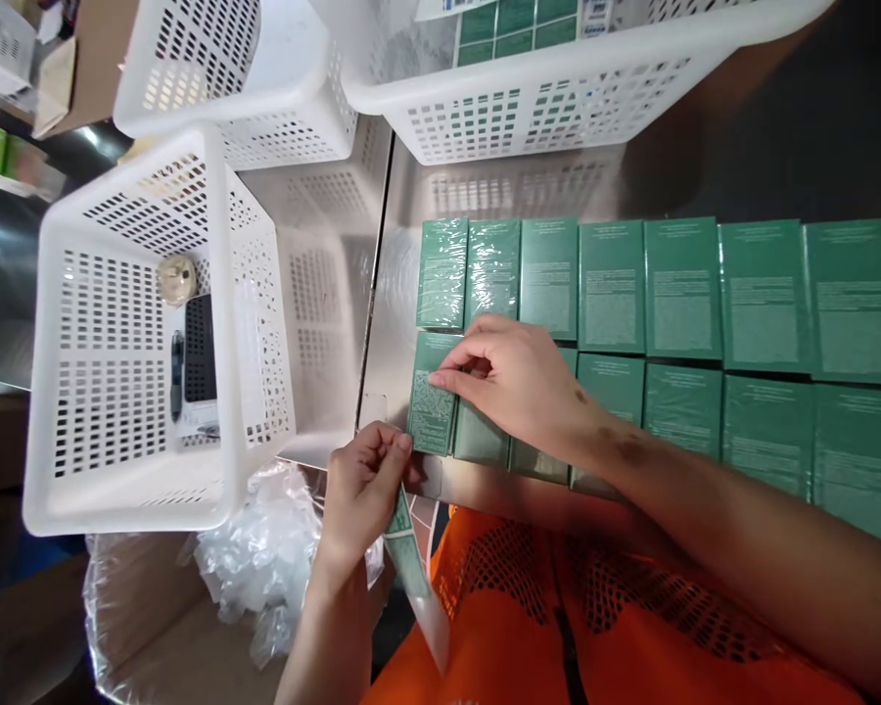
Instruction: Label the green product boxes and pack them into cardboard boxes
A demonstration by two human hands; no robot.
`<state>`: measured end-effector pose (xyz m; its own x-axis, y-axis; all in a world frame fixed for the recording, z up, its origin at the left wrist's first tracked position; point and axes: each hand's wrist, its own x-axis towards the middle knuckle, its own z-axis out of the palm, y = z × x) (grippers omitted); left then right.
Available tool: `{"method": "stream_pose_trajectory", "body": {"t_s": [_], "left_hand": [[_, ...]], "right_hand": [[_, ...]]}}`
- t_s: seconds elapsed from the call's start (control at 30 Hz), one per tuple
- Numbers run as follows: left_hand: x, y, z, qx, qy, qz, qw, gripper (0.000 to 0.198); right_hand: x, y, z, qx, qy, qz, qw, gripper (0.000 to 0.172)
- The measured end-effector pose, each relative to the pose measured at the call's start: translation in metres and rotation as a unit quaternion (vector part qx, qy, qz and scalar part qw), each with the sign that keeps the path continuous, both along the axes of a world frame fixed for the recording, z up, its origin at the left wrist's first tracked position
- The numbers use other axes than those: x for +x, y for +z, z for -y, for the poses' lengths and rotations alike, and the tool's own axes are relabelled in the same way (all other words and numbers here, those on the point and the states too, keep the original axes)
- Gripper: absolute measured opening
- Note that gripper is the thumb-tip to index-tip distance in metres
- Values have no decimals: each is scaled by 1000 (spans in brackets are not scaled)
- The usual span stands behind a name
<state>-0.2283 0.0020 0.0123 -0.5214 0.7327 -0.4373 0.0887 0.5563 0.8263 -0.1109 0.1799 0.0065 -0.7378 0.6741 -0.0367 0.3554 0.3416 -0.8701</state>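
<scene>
My left hand is closed, pinching a strip of green labels that hangs down past the table's front edge. My right hand reaches over the nearer row, thumb and forefinger closed together at the leftmost green box. Whether anything thin sits between those fingertips cannot be made out. Fine pale print covers this box's lower face. Behind it lies a farther row of green boxes, some with shiny clear wrap. My right hand and forearm hide parts of the nearer row.
A white basket holding a pen, a dark flat object and a round roll stands at left. Another white basket with green packs is behind the boxes. Below left, a lined carton holds crumpled clear plastic.
</scene>
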Motion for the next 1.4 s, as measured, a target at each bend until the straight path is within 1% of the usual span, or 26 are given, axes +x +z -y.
{"method": "stream_pose_trajectory", "body": {"t_s": [0.07, 0.27, 0.5, 0.8, 1.03, 1.23, 1.3, 1.4], "left_hand": [[1, -2, -1, -5, 0, -10, 1000, 27], [4, -1, -4, -28, 2, -53, 998, 26], [7, -1, -3, -43, 9, -52, 998, 29], [6, -1, -6, -48, -7, -76, 996, 29], [8, 0, -9, -62, 17, -71, 995, 30], [8, -2, -9, -65, 23, -66, 995, 30], [9, -1, -9, -72, 23, -73, 994, 30], [9, -1, -11, -93, 22, -108, 990, 30]], "right_hand": [[-2, -3, 0, 22, 5, 3, 1000, 14], [-2, -8, 1, 40, 12, 12, 999, 14], [-2, -10, 2, 46, 15, 33, 998, 14], [-1, -9, 2, 38, 13, 41, 998, 14], [-1, -11, 3, 49, 14, 44, 998, 14], [-1, -12, 5, 59, 7, 47, 997, 14], [-1, -12, 6, 65, 6, 47, 997, 15], [-1, -14, 9, 72, 0, 48, 996, 15]]}}
